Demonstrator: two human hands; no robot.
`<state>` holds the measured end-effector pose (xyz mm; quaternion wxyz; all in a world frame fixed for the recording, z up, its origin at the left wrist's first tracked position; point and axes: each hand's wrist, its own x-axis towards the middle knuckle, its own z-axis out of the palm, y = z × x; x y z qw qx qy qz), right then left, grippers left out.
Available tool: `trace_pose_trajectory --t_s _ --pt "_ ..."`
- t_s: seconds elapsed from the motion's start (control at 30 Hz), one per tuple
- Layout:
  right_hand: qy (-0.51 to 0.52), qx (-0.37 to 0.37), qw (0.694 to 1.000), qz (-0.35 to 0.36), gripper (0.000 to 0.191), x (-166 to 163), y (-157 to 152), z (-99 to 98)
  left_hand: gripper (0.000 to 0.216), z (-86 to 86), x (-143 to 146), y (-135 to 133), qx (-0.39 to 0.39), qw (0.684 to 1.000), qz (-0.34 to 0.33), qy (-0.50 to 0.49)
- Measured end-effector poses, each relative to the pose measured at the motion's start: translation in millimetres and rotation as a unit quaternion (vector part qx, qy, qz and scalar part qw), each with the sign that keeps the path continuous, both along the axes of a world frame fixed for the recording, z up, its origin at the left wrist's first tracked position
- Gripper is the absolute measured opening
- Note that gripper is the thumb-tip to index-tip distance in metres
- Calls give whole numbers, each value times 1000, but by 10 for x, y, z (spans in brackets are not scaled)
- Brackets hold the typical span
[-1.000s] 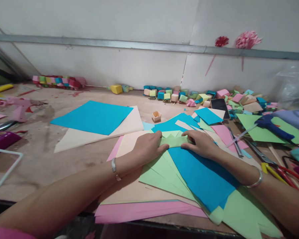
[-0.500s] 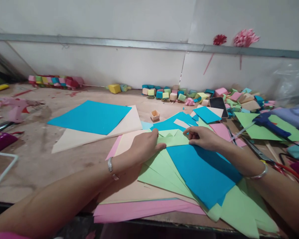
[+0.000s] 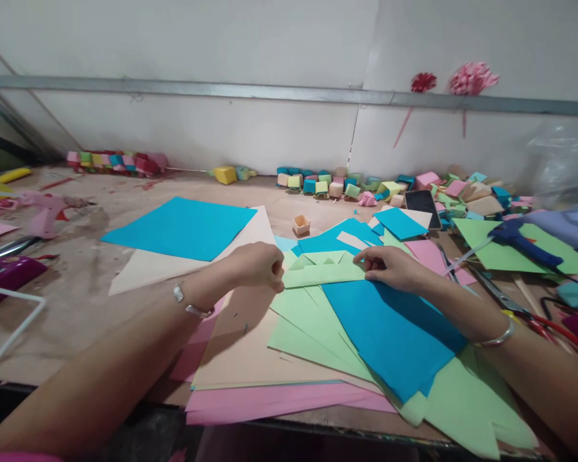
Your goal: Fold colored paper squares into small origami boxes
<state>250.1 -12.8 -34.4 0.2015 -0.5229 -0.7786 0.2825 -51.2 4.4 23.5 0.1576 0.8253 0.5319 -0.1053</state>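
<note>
A light green folded paper strip (image 3: 320,274) stretches between my hands, with small triangular folds along its upper edge. My left hand (image 3: 257,266) is closed at its left end, thumb and fingers pinched together. At the opposite end my right hand (image 3: 388,264) pinches the strip between thumb and fingers. Below lie a blue sheet (image 3: 395,333) and light green sheets (image 3: 313,333), over a peach sheet (image 3: 236,353) and pink paper (image 3: 279,404). Just beyond the strip sits a small open peach paper box (image 3: 301,224).
A larger blue sheet (image 3: 183,228) lies left over cream paper. Small coloured paper boxes (image 3: 313,183) line the wall near a phone (image 3: 421,205). To the right are a blue glue gun (image 3: 525,240) and scissors (image 3: 498,292); a pink glue gun (image 3: 43,212) is far left.
My left hand has shifted left along the green strip to its end, its fingers now curled in. More of the strip shows. My right hand stays in place.
</note>
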Motion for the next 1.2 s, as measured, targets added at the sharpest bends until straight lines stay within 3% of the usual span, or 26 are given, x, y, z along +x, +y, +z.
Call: trace_pose_trajectory --t_s 0.1,0.3,0.37,0.5,0.6,0.7,0.8,0.97,1.1,1.2 --pt "-17 46 999 4 34 -66 -56 37 21 21 13 -58 22 999 -16 -46" --pt "-31 86 996 -14 26 -182 -139 29 74 -65 67 -140 11 998 -51 -38" --pt "-40 115 992 -26 22 -208 -155 4 78 -100 103 -136 26 994 -58 -87" --pt "-37 169 985 -12 12 -240 -202 2 50 -161 211 -169 99 963 -76 -239" --pt "-63 228 970 52 22 -274 -267 30 30 -213 292 -229 68 940 -95 -321" --pt "-131 282 946 91 24 -335 -351 55 26 -273 344 -278 38 935 -90 -341" --pt "-163 284 934 141 25 -393 -432 79 5 -317 364 -312 51 940 -91 -326" --pt "-166 262 931 193 25 -419 -489 89 14 -331 367 -345 53 950 -143 -272" --pt "-158 218 942 199 34 -407 -483 53 25 -357 363 -345 70 951 -170 -249" --pt "-152 190 951 191 31 -412 -478 17 23 -374 365 -350 97 944 -182 -257"
